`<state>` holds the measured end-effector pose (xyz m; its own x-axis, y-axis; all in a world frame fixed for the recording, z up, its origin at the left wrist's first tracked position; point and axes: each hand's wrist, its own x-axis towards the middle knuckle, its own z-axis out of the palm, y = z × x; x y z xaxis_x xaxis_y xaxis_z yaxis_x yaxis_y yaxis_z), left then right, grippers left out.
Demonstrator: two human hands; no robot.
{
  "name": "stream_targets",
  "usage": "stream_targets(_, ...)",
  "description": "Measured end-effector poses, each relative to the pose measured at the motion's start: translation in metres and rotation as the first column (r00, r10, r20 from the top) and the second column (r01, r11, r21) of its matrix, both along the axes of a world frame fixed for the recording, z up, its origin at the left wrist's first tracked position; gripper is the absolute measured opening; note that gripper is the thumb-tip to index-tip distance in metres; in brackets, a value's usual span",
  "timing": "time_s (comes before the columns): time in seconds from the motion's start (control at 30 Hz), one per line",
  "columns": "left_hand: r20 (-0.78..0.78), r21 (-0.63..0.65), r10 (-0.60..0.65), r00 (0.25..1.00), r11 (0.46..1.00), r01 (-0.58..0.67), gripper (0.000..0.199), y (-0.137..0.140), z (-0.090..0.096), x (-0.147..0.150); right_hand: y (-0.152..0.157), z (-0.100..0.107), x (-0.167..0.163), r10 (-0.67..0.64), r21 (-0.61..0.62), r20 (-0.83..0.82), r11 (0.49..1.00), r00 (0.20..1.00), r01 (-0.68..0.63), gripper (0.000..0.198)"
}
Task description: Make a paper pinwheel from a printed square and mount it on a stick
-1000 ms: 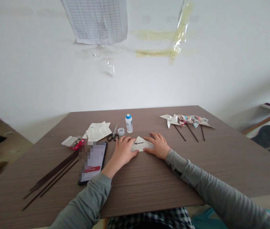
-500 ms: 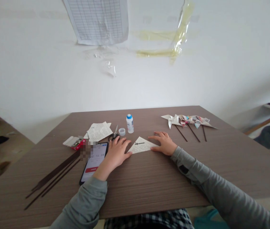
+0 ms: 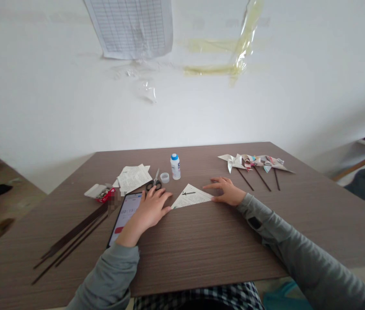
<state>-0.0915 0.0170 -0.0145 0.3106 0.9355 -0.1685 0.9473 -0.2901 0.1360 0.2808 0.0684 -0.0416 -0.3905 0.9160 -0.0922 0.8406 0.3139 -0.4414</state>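
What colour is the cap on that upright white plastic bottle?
Blue: the cap on the white plastic bottle shows best in the head view.

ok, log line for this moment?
paper: triangle, on table | left hand: open, at left corner | right hand: open, at right corner

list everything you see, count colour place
table: one, brown, centre
wall: one, white, behind
gridded sheet: one, white, on wall
tape: several, yellowish or clear, on wall
folded paper: one, white, centre
bottle: one, white, behind folded paper
container: one, translucent, left of bottle
scissors: one, black-handled, beside container
loose papers: several, white, left of scissors
box: one, red-white, left
phone: one, black, left
sticks: several, brown, left of phone
pinwheels: three, mostly white, right
floor objects: several, mixed, far left
furniture: count unclear, brown, far right
unclear object: maybe one, teal, lower right
checked cloth: one, black-white, bottom
sleeves: two, grey, bottom
left hand: one, at folded paper's left tip
right hand: one, at folded paper's right tip
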Motion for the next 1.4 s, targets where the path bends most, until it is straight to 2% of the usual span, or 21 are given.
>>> stream_targets(0.23,-0.013,-0.024,0.011,1.000,1.000,-0.011,0.063,-0.003,0.005,0.002,0.003,0.000,0.000,0.028,-0.058,0.024,0.998,0.999,-0.026,0.053)
stream_targets(0.4,0.028,-0.030,0.013,1.000,0.999,-0.013,0.066,-0.002,0.005,0.000,0.006,0.002,0.002,0.054,-0.076,0.027,0.996,0.998,-0.052,0.060)
stream_targets(0.57,-0.011,-0.049,0.018,1.000,0.999,-0.018,0.071,-0.002,0.008,-0.003,0.007,-0.001,0.005,0.056,-0.094,0.008,0.994,0.998,-0.055,0.069)
stream_targets(0.67,-0.023,0.011,0.015,1.000,1.000,-0.015,0.075,-0.003,0.005,-0.001,0.006,-0.003,0.006,0.076,-0.090,0.002,0.993,0.997,-0.076,0.072)
stream_targets(0.77,0.003,0.097,0.032,0.999,0.995,-0.032,0.072,-0.002,-0.004,0.007,0.002,-0.004,0.003,0.088,-0.063,-0.014,0.994,0.996,-0.089,0.060)
stream_targets(0.9,0.129,0.195,0.016,0.991,0.980,-0.041,0.059,-0.002,-0.020,0.028,-0.012,-0.005,-0.014,0.017,0.042,0.002,0.999,1.000,-0.017,0.043)
stream_targets(1.13,0.245,0.229,0.006,0.969,0.971,-0.064,0.047,-0.006,-0.042,0.060,-0.035,-0.007,-0.050,-0.121,0.115,0.074,0.987,0.990,0.112,0.045)
stream_targets(1.4,0.326,0.230,0.070,0.943,0.961,-0.151,0.040,-0.001,-0.043,0.066,-0.038,-0.007,-0.065,-0.191,0.161,0.074,0.971,0.979,0.177,0.038)
